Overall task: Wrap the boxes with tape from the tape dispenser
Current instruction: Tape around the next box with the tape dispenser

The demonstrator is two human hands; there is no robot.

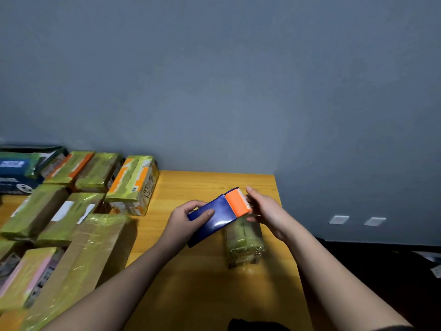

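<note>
I hold a dark blue box tilted above the yellow wooden table. My left hand grips its near left end, thumb lying on the top face. Against the box's far right end sits the tape dispenser, with an orange head and a white toothed edge. A thick yellow-green tape roll hangs below the head, down to the table. My right hand grips the dispenser from the right, with fingers over the top and thumb underneath. The handle is hidden by that hand.
Several boxes wrapped in yellow-green tape crowd the table's left side, the nearest a long cardboard one. A blue printed box stands at the far left. The table's right edge drops to dark floor, and a grey wall stands behind.
</note>
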